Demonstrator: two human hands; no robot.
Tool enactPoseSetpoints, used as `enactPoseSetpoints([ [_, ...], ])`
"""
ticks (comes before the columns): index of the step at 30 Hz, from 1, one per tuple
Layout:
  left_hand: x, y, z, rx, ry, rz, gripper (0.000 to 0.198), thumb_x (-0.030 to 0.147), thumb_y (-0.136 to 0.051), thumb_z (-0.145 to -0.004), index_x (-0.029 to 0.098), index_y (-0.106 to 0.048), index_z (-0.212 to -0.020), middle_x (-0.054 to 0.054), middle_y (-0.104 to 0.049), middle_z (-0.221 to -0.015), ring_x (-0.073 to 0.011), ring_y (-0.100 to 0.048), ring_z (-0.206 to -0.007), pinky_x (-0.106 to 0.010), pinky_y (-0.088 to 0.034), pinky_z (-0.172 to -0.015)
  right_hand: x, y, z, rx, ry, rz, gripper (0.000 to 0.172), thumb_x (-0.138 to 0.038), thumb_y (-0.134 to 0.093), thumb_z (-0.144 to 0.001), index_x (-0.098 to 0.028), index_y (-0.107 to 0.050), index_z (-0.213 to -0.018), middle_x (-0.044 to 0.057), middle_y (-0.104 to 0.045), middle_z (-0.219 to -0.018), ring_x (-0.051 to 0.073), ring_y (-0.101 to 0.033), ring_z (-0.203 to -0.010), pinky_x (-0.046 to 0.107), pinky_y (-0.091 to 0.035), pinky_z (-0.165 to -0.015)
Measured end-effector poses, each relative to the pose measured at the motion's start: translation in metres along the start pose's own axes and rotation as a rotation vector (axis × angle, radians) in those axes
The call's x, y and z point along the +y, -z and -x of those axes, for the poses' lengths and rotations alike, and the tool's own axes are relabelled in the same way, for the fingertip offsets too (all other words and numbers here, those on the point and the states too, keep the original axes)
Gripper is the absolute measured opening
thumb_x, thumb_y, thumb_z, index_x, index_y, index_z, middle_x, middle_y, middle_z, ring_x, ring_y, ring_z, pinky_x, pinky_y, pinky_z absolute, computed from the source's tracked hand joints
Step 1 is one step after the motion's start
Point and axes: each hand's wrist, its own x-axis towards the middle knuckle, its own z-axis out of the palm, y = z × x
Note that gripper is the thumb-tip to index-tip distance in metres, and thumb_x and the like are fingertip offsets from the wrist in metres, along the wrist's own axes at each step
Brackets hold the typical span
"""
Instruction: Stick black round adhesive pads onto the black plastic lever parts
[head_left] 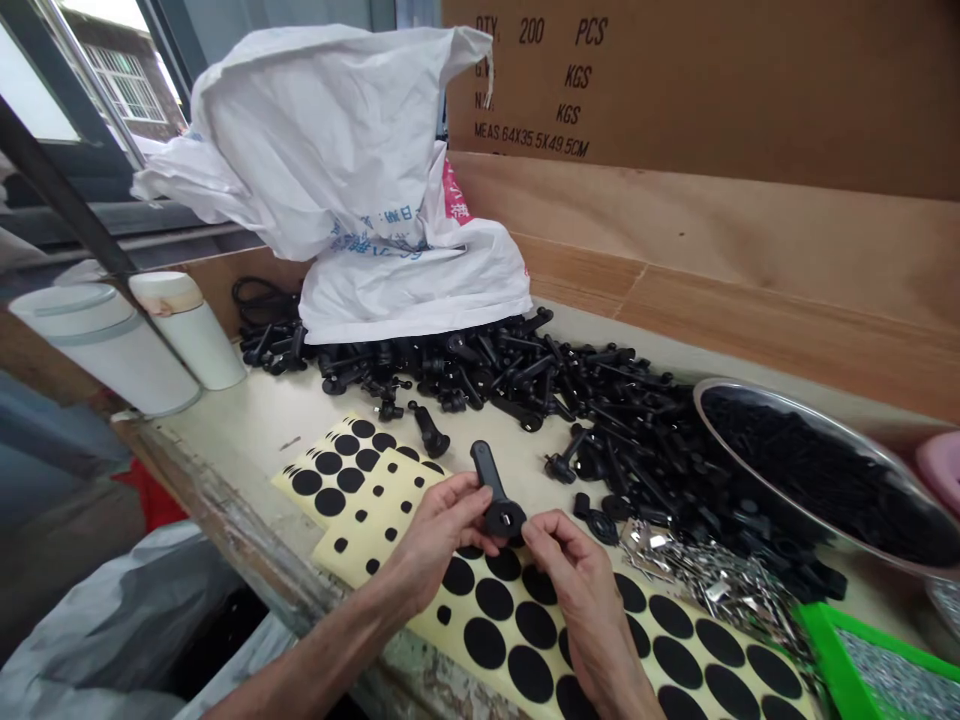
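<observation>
My left hand (437, 528) is closed on a black plastic lever part (495, 492), holding it by its round end with the handle pointing up and away. My right hand (571, 565) pinches at the same round end with thumb and forefinger; whether something small sits between them I cannot tell. Both hands hover over yellow backing sheets (352, 520) that carry round black adhesive pads (495, 598).
A heap of black lever parts (525, 375) spreads across the table below a white plastic bag (352, 170). At right stand a metal bowl of black pieces (817, 470), a pile of small metal clips (712, 575) and a green tray (847, 680). Two white containers (142, 335) stand at left.
</observation>
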Motion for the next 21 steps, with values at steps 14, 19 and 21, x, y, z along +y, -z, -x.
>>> enactPoseSetpoints([
  [14,0.0026,-0.0016,0.0013,-0.002,0.008,-0.002,0.029,0.039,-0.065,-0.082,0.013,-0.067,-0.095,-0.009,-0.068,-0.083,-0.0158,-0.064,-0.068,-0.025,-0.049,-0.059,0.0042,0.0023,-0.002,-0.004,0.008,-0.004,0.032,-0.048,-0.063,-0.079,-0.019,-0.058,-0.065,-0.003,-0.042,-0.06,0.013,-0.035,-0.057,0.025,-0.029,-0.052],
  [19,0.0018,-0.0009,0.0013,-0.01,0.003,-0.015,0.029,0.038,-0.063,-0.084,0.012,-0.066,-0.096,-0.01,-0.069,-0.086,-0.0163,-0.064,-0.071,-0.025,-0.049,-0.06,0.0064,0.003,-0.0024,-0.015,0.02,-0.007,0.032,-0.047,-0.063,-0.08,-0.019,-0.058,-0.065,-0.003,-0.044,-0.061,0.013,-0.037,-0.059,0.025,-0.031,-0.055],
  [21,0.0015,-0.0005,0.0016,-0.017,-0.004,-0.018,0.026,0.036,-0.062,-0.085,0.013,-0.065,-0.094,-0.009,-0.068,-0.086,-0.0161,-0.064,-0.071,-0.026,-0.049,-0.061,0.0068,0.003,-0.0025,-0.017,0.021,-0.001,0.032,-0.047,-0.063,-0.08,-0.019,-0.059,-0.066,-0.003,-0.044,-0.062,0.014,-0.038,-0.06,0.025,-0.031,-0.055],
])
